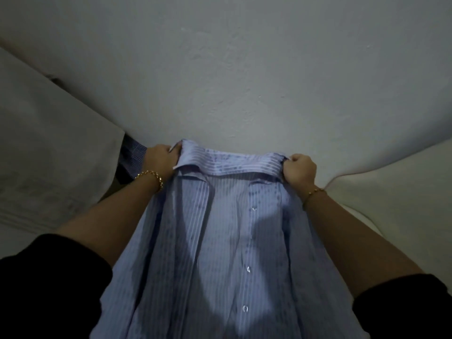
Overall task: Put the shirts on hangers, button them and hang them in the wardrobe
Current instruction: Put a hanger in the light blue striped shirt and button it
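Left hand (pixel 161 157) & right hand (pixel 299 171) each pinch one end of the collar (pixel 227 163), fingers curled tight. The blue striped shirt (pixel 232 253) hangs btwn the arms, in front of the wall (pixel 244 69). Risk: the front looks open at the top, so if either pinch slips the shirt prob. sags or twists. Dim light may make the buttons (pixel 248 269) hard to find. A dark checked garment (pixel 133 155) hangs just beside the left hand. No hanger in view, & neither hand is free for one.
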